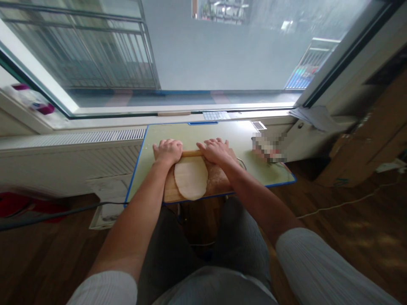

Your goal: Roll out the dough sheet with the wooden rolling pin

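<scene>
A wooden rolling pin lies crosswise at the far end of a flat, pale sheet of dough. Over its left end, my left hand is closed with the fingers curled. My right hand presses on the right end, its fingers bent over the pin; both pin ends are hidden under the hands. Beneath the dough is a wooden board, dusted whitish on its right side. The near edge of the dough reaches the board's front edge.
The board rests on a small pale-green table with a blue rim. A pixelated object sits at its right. Beyond are a radiator and a window sill. A cardboard box stands right, and a bottle is far left.
</scene>
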Demonstrator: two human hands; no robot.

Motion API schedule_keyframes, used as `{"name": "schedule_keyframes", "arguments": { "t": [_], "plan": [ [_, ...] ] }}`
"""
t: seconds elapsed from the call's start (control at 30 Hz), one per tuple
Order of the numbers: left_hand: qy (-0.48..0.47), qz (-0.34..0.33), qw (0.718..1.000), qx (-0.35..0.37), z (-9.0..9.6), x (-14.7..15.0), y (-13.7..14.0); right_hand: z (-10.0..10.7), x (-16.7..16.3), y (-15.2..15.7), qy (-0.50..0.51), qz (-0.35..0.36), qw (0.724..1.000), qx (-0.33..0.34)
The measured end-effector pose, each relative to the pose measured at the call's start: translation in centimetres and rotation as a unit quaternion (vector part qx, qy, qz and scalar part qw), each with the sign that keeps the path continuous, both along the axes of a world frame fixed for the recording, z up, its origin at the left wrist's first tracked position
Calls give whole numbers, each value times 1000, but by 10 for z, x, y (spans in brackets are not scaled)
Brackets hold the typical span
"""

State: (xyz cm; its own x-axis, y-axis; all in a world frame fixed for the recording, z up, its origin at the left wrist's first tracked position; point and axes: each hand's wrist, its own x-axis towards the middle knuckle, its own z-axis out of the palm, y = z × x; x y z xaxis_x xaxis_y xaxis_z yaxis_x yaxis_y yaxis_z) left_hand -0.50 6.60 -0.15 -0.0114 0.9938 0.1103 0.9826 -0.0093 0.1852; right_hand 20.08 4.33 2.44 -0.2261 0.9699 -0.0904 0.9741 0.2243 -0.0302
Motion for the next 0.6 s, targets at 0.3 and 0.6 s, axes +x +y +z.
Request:
{"name": "schedule_keyframes", "arguments": {
  "t": [0.3,0.6],
  "plan": [
    [13,-5,1000,24,-1,-1,-8,-14,5,-3,57,-6,996,74],
    [7,-28,997,75,-9,-8,-7,-26,11,1,93,12,992,89]
  ]
}}
